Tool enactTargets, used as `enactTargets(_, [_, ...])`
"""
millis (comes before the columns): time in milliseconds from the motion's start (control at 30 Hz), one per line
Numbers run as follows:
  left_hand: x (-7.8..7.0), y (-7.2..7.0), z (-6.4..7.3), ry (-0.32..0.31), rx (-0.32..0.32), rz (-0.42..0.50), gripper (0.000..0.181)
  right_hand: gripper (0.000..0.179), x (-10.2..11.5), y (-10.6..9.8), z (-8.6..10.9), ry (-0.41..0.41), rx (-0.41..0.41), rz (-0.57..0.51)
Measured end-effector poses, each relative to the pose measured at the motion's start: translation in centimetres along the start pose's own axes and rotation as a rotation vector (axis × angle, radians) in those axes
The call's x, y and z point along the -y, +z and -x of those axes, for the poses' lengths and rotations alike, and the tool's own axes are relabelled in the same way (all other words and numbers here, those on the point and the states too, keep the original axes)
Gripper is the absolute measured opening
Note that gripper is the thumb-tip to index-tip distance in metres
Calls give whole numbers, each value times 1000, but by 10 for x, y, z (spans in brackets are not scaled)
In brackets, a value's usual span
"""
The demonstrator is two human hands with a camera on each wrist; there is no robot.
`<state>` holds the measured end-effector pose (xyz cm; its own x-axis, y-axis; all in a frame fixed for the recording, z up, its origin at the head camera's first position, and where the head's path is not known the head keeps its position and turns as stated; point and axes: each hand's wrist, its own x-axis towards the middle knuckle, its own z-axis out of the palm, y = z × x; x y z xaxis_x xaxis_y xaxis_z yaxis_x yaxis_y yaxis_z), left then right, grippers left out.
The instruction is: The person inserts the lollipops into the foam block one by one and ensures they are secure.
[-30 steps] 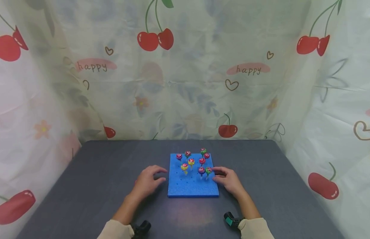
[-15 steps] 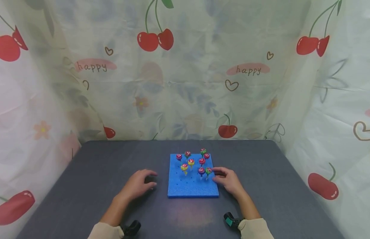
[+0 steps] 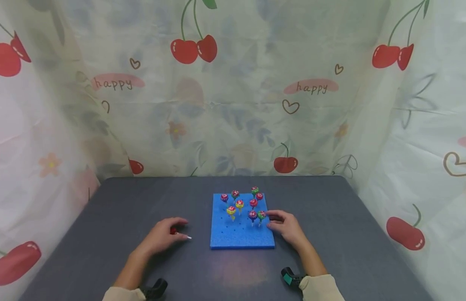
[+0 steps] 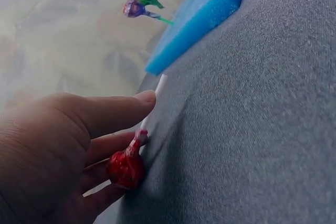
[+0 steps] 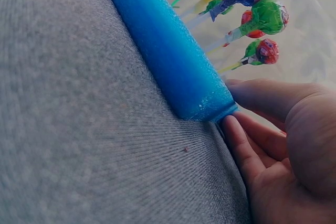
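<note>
My left hand (image 3: 163, 236) pinches a red-wrapped lollipop (image 4: 126, 167), low over the dark table to the left of the blue foam board (image 3: 242, 240). The white stick (image 4: 161, 83) pokes out past the thumb, and the red head lies near the curled fingers. At the board's right edge, my right hand (image 3: 287, 228) holds the foam between thumb and fingers. Several lollipops stand upright in the board, among them a yellow one (image 3: 231, 210), a purple one (image 3: 252, 215) and a green one (image 5: 269, 16). Small holes show in its near part.
A dark grey tabletop (image 3: 135, 200) lies under everything. Behind and on both sides hangs a pale curtain (image 3: 233, 125) printed with cherries. Black wrist devices sit on both forearms near the cream sleeves (image 3: 321, 287).
My left hand has moved left and toward me, away from the board, and now has the red lollipop in its fingers. The right hand stays at the board's edge.
</note>
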<state>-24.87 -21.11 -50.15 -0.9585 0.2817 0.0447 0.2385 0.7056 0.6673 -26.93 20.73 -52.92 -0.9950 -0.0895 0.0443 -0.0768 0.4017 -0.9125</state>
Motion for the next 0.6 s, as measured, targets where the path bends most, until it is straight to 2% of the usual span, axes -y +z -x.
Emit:
enactTargets(233, [5,0,3,36,-18,-24,43,34,-2,0,-1,12,4,-12])
enactTargets(600, [9,-3,9,-13,-49,-54,42,35,1,-1,1,-2,1,-3])
